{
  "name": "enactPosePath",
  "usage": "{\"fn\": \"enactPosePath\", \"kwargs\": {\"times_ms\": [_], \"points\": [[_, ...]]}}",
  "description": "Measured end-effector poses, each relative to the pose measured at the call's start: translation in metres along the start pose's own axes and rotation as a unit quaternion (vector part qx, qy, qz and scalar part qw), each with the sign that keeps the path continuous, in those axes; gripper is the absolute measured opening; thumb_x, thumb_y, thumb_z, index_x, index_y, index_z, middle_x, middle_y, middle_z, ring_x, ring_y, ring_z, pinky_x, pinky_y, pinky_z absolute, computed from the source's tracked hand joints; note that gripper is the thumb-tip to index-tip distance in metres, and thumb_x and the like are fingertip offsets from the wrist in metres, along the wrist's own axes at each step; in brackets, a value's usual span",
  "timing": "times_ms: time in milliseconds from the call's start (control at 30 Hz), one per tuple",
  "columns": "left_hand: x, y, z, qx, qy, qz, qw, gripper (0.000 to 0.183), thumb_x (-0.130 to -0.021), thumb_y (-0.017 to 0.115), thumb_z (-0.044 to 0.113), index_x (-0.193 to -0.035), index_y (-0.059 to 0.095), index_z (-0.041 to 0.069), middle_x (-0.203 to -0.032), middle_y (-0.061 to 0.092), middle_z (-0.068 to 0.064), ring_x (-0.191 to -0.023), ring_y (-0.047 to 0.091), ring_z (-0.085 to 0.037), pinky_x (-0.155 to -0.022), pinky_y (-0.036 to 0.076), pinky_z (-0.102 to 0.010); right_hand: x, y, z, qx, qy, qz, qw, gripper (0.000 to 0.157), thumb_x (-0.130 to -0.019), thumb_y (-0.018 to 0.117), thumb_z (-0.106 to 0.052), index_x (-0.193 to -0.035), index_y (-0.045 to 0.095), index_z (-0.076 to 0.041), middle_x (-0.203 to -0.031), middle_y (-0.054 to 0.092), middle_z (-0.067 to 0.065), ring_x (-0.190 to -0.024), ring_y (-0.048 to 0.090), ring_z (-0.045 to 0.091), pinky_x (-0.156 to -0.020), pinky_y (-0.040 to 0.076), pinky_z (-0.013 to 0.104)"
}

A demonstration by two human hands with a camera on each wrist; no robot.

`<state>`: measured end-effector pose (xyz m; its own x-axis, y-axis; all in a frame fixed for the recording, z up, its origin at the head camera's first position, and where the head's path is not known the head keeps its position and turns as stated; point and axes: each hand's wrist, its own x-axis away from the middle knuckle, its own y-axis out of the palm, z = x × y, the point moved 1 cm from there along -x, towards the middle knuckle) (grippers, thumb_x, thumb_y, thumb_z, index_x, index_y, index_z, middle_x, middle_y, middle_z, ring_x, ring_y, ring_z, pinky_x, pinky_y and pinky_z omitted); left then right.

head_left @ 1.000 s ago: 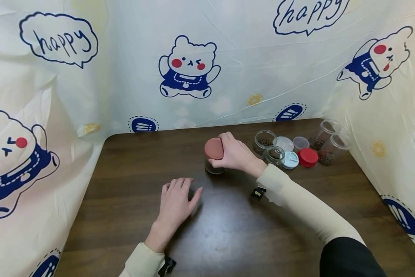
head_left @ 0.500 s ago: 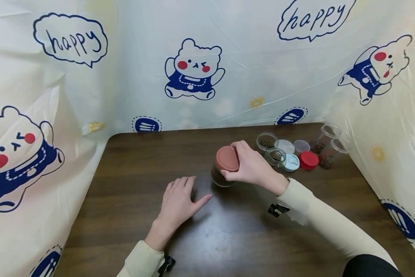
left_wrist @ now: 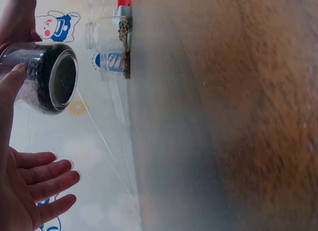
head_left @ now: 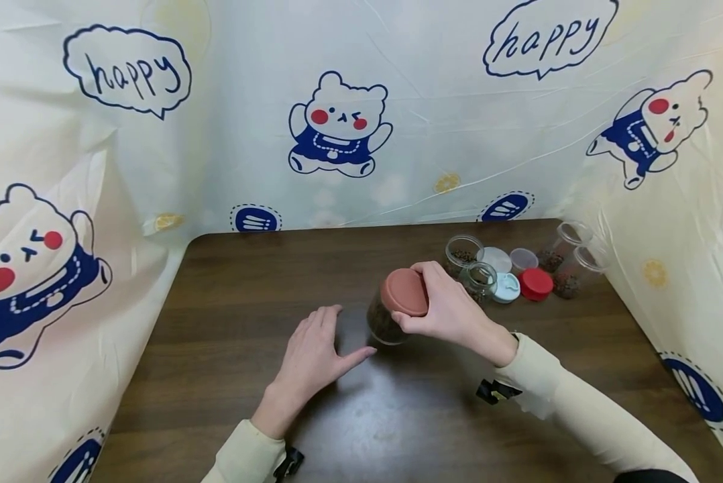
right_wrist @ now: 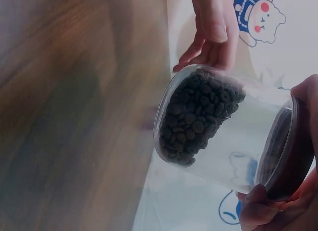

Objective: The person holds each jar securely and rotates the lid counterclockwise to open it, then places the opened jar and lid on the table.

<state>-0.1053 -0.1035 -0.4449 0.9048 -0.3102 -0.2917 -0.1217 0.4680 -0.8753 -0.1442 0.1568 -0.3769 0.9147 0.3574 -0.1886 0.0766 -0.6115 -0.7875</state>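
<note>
My right hand [head_left: 458, 310] grips the reddish-pink lid [head_left: 404, 292] of a clear jar [head_left: 382, 323], fingers and thumb round its rim. The jar is tilted and held above the table. Small dark brown pellets [right_wrist: 201, 112] partly fill it in the right wrist view, heaped toward the base. To the left of the jar, my left hand [head_left: 314, 355] is held with fingers extended and thumb spread toward the jar's base. In the left wrist view its thumb overlaps the jar [left_wrist: 63, 79]; whether they touch, I cannot tell.
At the table's [head_left: 247, 302] back right stand several uncovered clear jars, among them a glass jar [head_left: 479, 276] and a tall jar [head_left: 575, 272], with pellets inside. Between them lie a red lid [head_left: 536, 284], a light blue lid [head_left: 506, 288] and a whitish lid [head_left: 495, 259]. Patterned cloth hangs behind.
My right hand has brought the jar nearer to me and to the right, lifting and tilting it. The left hand's thumb has spread wider toward the jar.
</note>
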Motion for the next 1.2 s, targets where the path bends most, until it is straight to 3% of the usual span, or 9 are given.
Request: {"fn": "enactPosePath", "kwargs": {"times_ms": [233,600,833,1000,1200], "points": [[0.004,0.006,0.007,0.05,0.018,-0.006,0.9985,0.09,-0.079,0.081,0.067,-0.132,0.058,-0.002,-0.121,0.064,-0.015,-0.108,0.064,-0.029,-0.091,0.058,-0.045,0.012,0.009,-0.003,-0.019,-0.002,0.0,1.0,0.073,-0.077,0.082,-0.048,-0.13,0.053,-0.008,-0.117,0.058,0.005,-0.092,0.061,0.016,-0.075,0.057,0.033],[-0.008,0.011,0.025,0.127,0.021,0.027,0.9913,0.118,-0.068,0.091,0.063,-0.152,0.039,0.0,-0.148,0.051,-0.018,-0.134,0.054,-0.033,-0.105,0.052,-0.049,0.013,0.013,-0.007,-0.022,-0.012,0.012,1.0,0.074,-0.076,0.081,-0.049,-0.131,0.053,-0.01,-0.117,0.059,0.004,-0.091,0.06,0.016,-0.073,0.056,0.032],[-0.017,0.021,0.035,0.255,-0.004,0.001,0.967,0.126,-0.064,0.097,0.054,-0.16,0.03,0.007,-0.151,0.05,-0.015,-0.134,0.055,-0.028,-0.108,0.049,-0.05,0.015,0.015,-0.009,-0.033,-0.006,0.004,0.999,0.073,-0.076,0.081,-0.049,-0.132,0.053,-0.011,-0.118,0.059,0.003,-0.092,0.06,0.015,-0.073,0.056,0.031],[-0.022,0.028,0.039,0.288,-0.011,0.008,0.9574,0.111,-0.066,0.099,0.041,-0.154,0.038,0.01,-0.141,0.058,-0.009,-0.122,0.062,-0.023,-0.101,0.053,-0.046,0.014,0.016,-0.011,-0.04,-0.011,0.006,0.999,0.072,-0.077,0.081,-0.051,-0.131,0.053,-0.013,-0.118,0.059,0.002,-0.095,0.06,0.015,-0.076,0.057,0.032],[-0.023,0.028,0.04,0.289,-0.007,0.024,0.9569,0.089,-0.068,0.094,0.03,-0.142,0.049,0.007,-0.131,0.061,-0.009,-0.114,0.063,-0.023,-0.094,0.056,-0.046,0.014,0.017,-0.012,-0.037,-0.015,0.011,0.999,0.072,-0.077,0.081,-0.051,-0.131,0.054,-0.012,-0.118,0.059,0.003,-0.097,0.06,0.015,-0.079,0.056,0.034]]}}
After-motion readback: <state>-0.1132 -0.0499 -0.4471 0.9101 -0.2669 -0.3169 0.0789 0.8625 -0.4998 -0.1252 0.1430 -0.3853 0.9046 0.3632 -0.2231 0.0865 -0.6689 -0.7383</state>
